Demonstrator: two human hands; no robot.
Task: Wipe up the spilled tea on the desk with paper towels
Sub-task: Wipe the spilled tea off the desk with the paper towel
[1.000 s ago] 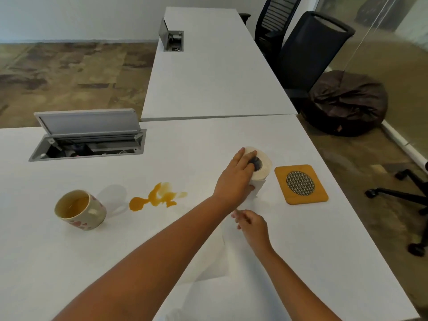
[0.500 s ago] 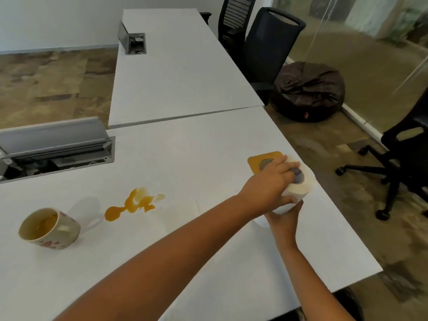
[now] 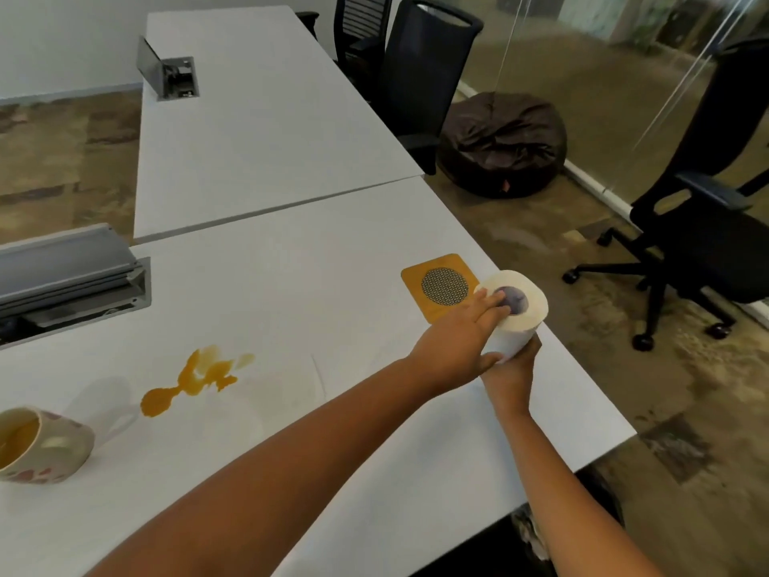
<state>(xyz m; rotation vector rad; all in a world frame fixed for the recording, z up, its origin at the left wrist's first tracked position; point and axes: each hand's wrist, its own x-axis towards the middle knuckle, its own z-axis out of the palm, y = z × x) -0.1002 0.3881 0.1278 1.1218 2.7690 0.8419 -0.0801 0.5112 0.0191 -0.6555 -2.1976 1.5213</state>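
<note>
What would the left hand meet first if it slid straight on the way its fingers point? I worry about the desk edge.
The left hand already grips the roll. Straight on, up and right, lies only the desk edge, then floor and the chair. Depth is unclear.
</note>
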